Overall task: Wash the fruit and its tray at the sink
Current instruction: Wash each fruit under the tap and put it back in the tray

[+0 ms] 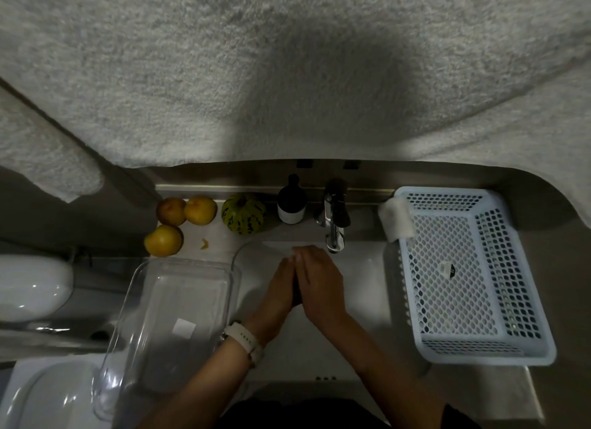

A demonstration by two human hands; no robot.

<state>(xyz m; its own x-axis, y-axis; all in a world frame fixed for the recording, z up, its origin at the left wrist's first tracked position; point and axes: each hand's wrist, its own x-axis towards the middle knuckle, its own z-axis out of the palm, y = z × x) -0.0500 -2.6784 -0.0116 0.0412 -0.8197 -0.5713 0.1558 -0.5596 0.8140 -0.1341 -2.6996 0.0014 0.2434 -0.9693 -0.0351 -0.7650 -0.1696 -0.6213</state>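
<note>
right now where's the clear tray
In the head view the clear tray sits empty on the counter left of the sink basin, just below the three yellow fruits, beside the left hand.

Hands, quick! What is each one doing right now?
Left hand: open, fingers straight, pressed against the other, holding nothing.
Right hand: open, fingers straight, holding nothing.

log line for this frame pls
hands: left and right pressed together under faucet | tray: empty, left of sink | fruit: on counter
</note>
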